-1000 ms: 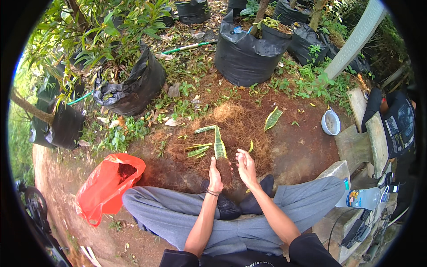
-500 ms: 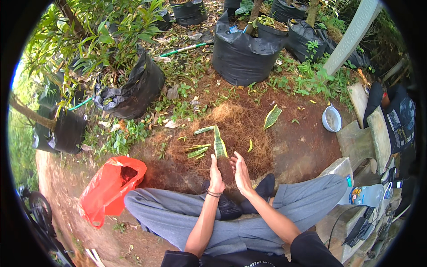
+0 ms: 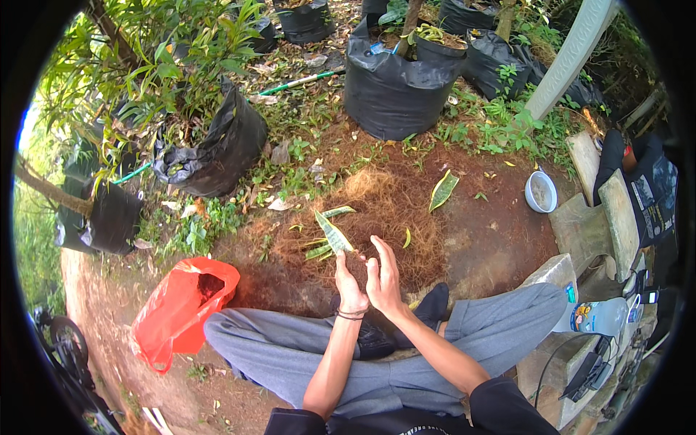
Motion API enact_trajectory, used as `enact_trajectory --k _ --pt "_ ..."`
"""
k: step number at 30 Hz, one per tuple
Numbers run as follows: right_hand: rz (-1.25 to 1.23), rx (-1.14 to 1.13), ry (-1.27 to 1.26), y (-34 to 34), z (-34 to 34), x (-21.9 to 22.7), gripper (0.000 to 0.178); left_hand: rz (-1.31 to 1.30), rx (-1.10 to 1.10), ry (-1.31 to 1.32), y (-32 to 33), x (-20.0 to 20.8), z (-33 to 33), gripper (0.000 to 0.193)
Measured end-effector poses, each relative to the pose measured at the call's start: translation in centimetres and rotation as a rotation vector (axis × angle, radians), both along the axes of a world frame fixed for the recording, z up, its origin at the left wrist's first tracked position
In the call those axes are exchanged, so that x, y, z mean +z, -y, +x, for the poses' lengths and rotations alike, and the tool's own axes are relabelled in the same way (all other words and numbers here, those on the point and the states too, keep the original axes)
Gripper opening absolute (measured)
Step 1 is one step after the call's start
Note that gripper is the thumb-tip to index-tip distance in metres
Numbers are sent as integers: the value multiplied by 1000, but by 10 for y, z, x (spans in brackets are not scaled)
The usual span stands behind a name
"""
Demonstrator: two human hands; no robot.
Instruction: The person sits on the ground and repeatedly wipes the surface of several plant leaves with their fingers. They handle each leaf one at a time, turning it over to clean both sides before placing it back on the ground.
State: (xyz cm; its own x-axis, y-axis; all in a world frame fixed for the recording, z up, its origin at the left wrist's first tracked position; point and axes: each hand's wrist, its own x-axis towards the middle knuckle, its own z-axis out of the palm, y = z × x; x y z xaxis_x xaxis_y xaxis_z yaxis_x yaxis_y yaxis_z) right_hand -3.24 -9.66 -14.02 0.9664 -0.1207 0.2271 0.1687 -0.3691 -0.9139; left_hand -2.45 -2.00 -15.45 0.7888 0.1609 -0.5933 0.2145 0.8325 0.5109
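Observation:
A green snake plant leaf cutting (image 3: 333,233) with yellow edges stands up from a dark brown fibrous clump (image 3: 357,267) at its base. My left hand (image 3: 350,291) cups the clump from the left, thumb side near the leaf's lower end. On the other side my right hand (image 3: 385,281) faces it with fingers stretched out and thumb raised; whether its palm touches the clump is hidden. Beyond my hands lies a spread of loose brown fibre (image 3: 377,192). More leaf pieces (image 3: 317,252) rest on it to the left, and a wider leaf piece (image 3: 444,191) lies at the right.
An open red plastic bag (image 3: 185,308) sits left of my knee. At the right are a pale bowl (image 3: 540,193), concrete blocks (image 3: 580,230) and a plastic water bottle (image 3: 598,317). Black grow bags (image 3: 395,90) with plants stand at the back, near a slanted metal post (image 3: 573,61).
The leaf has tipped to the left along with the clump. My right hand has turned and shifted slightly left, its thumb now raised toward my left hand.

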Motion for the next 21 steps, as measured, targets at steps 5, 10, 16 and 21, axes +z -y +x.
enact_trajectory --k 5,10,16,21 --pt "246 140 -80 -4 2 -3 44 69 -54 23 3 0 -2 35" --pt "504 122 -138 -4 5 3 66 -190 -32 127 1 9 -1 32" --pt "450 62 -117 -5 16 13 66 -181 -27 -2 13 16 -4 35" --pt "132 105 -44 -1 20 15 54 -24 -14 -32 21 18 -5 39"
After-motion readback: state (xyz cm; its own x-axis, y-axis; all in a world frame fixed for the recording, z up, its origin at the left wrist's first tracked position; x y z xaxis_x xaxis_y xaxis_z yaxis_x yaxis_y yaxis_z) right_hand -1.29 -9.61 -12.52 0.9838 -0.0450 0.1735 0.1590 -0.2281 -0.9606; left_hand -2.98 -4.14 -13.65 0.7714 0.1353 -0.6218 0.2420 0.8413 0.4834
